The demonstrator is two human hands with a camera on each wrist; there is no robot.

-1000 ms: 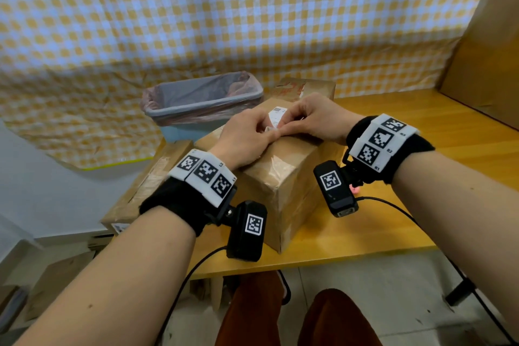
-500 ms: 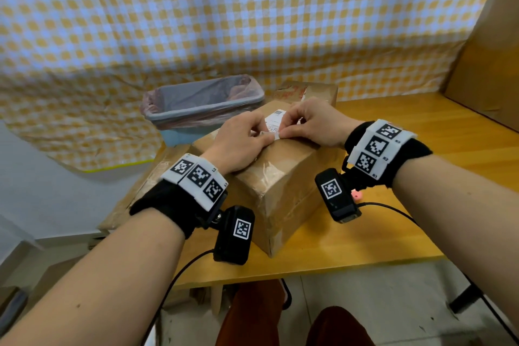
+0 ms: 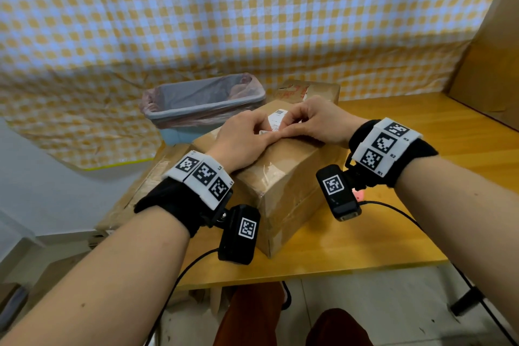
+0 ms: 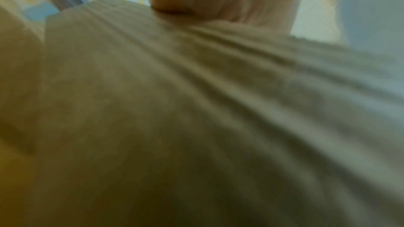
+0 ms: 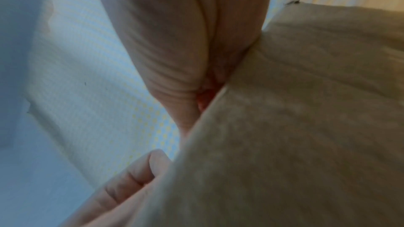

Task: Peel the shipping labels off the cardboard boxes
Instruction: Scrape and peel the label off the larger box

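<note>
A taped cardboard box (image 3: 286, 180) stands on the wooden table, one corner toward me. A white shipping label (image 3: 277, 116) lies on its top near the far corner. My left hand (image 3: 243, 139) rests on the box top, with thumb and curled fingers pinching the label's lifted near edge. From the right, my right hand (image 3: 316, 121) meets it, its fingers curled and its index fingertip and thumb on the same edge. Most of the label is hidden by the fingers. The blurred wrist views show only box cardboard (image 4: 196, 110) (image 5: 306, 110) and palm skin.
A blue bin lined with a pink bag (image 3: 202, 101) stands just behind the box on the left. A second box (image 3: 317, 88) sits behind my hands. Flat cardboard (image 3: 132, 199) lies at the table's (image 3: 379, 236) left end, and a big cardboard sheet (image 3: 494, 64) leans at far right.
The label's near edge has come up off the box between my fingertips. Both hands have stayed together on the box top, shifting only slightly.
</note>
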